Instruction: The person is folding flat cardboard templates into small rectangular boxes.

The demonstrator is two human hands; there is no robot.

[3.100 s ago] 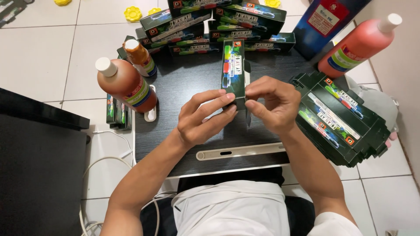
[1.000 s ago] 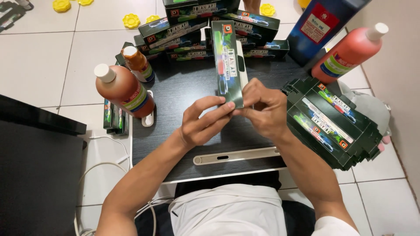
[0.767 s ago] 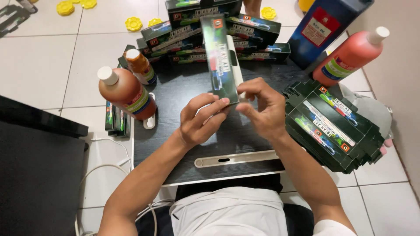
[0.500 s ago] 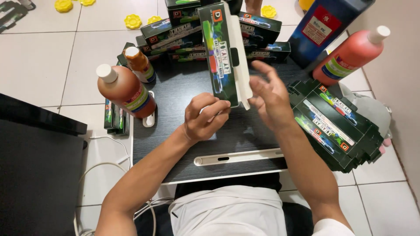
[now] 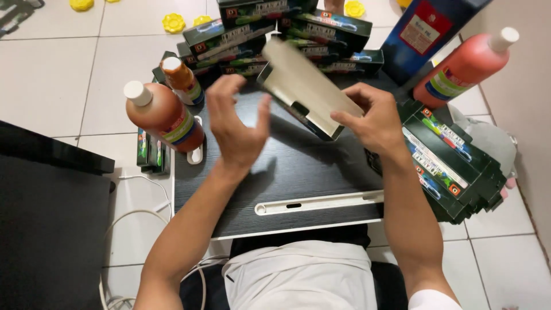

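The flat carton [image 5: 307, 89] is up in the air above the table [image 5: 293, 172], tilted with its plain pale underside facing me and its far end pointing away to the left. My right hand [image 5: 370, 117] has it by the near right end, fingers curled over the edge and thumb pressed against the pale face. My left hand [image 5: 235, 123] is just beside the carton's left end, open with fingers spread and slightly curved, holding nothing; whether a fingertip touches the carton I cannot tell.

Beyond both hands lies a pile of dark green boxes [image 5: 275, 28] at the far edge of the table. To the right of my right hand sits another stack of boxes [image 5: 453, 158], fanned out, with a red bottle [image 5: 468, 66] and a blue box [image 5: 427, 28] past it. Left of my left hand stand a big red-brown bottle [image 5: 166, 117] and a smaller orange bottle [image 5: 182, 80]. Yellow caps [image 5: 172, 23] lie on the tiled floor [image 5: 46, 74] further out.
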